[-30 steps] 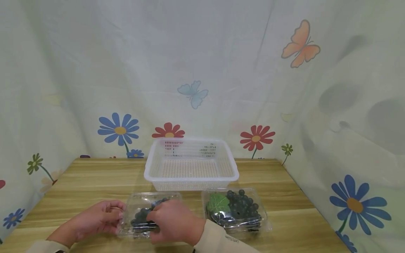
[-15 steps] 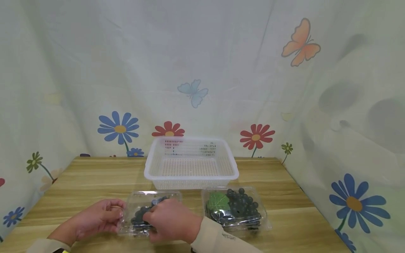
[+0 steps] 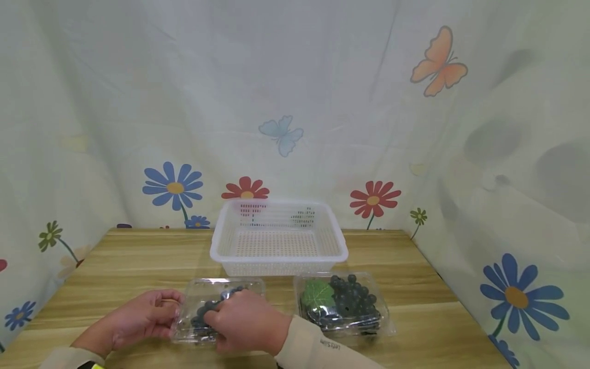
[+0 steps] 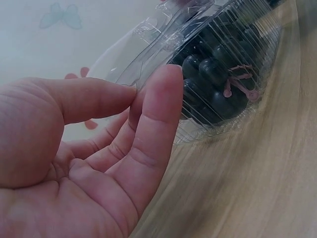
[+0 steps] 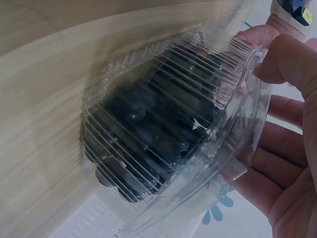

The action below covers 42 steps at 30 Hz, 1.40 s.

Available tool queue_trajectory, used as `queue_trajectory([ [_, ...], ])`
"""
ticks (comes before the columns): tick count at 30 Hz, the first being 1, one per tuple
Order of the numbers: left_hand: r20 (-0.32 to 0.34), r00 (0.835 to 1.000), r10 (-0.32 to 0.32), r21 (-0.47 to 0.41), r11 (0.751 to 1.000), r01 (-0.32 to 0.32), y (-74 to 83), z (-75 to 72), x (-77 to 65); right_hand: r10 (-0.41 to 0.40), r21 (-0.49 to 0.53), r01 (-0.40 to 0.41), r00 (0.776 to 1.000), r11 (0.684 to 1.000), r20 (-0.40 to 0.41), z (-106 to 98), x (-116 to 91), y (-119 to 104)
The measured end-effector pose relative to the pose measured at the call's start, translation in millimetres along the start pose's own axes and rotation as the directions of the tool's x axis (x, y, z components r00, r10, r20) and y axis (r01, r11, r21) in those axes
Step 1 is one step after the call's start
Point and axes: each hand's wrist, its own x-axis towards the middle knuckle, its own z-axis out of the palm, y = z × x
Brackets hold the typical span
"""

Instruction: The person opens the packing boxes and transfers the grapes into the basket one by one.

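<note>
A clear plastic clamshell box [image 3: 195, 288] of dark grapes [image 3: 205, 310] stands on the table at the front, left of centre. At its left side my left hand [image 3: 138, 319] pinches the rim between thumb and fingers. My right hand [image 3: 251, 322] reaches over the lid from the right and hides much of it. In the right wrist view the thumb [image 5: 275, 69] bends over the rim while the fingers lie across the lid. Pinkish stems [image 4: 240, 84] show among the grapes through the ribbed wall in the left wrist view.
Right of the box stands a second clear clamshell [image 3: 388, 327], with dark grapes [image 3: 354, 300] and a green leaf [image 3: 318, 296] inside. Behind both is a white perforated basket [image 3: 278, 260]. A flowered curtain [image 3: 322, 102] encloses the wooden table [image 3: 147, 256].
My right hand has shifted slightly left over the lid. The left hand keeps its place at the rim, and the boxes and basket stay where they were.
</note>
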Motion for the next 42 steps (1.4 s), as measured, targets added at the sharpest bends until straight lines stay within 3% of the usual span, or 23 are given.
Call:
queue_trajectory([
  [13, 0.021, 0.999, 0.03, -0.015, 0.999, -0.03, 0.1, 0.3, 0.0, 0.033, -0.05, -0.034, 0.999, 0.998, -0.011, 1.9, 6.7, -3.2],
  [25, 0.04, 0.999, -0.002, -0.034, 0.999, 0.003, 2.3, -1.8, 1.4, 0.047, -0.063, -0.05, 0.998, 0.997, -0.053, 4.3, 9.2, -5.0],
  [42, 0.048, 0.999, 0.022, -0.033, 0.999, -0.021, 2.2, -0.2, 0.6, 0.043, -0.073, -0.047, 0.997, 0.996, -0.066, 4.8, 12.9, -9.3],
])
